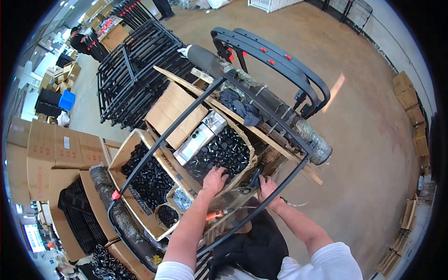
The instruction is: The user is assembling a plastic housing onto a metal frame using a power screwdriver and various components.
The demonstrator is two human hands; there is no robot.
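My left hand [215,181] reaches over the near edge of a cardboard box of black plastic caps [228,151]; its fingers are apart and curve down toward the caps, their tips partly hidden. To the right, my right hand [268,187] is closed around a black hand tool [255,178] whose exact kind I cannot make out. A black tubular frame [186,109] lies across the boxes, and its near bar [261,205] passes in front of my right wrist. An orange-handled tool [215,215] rests below my left hand.
Left of the caps is a box of black parts [147,170], with a small bin of silver screws [182,199] beside it. Padded rolls [261,100] flank the boxes. Stacked black frames [135,74] stand beyond, near a curved black rack [275,60]. Cartons [60,149] stand left.
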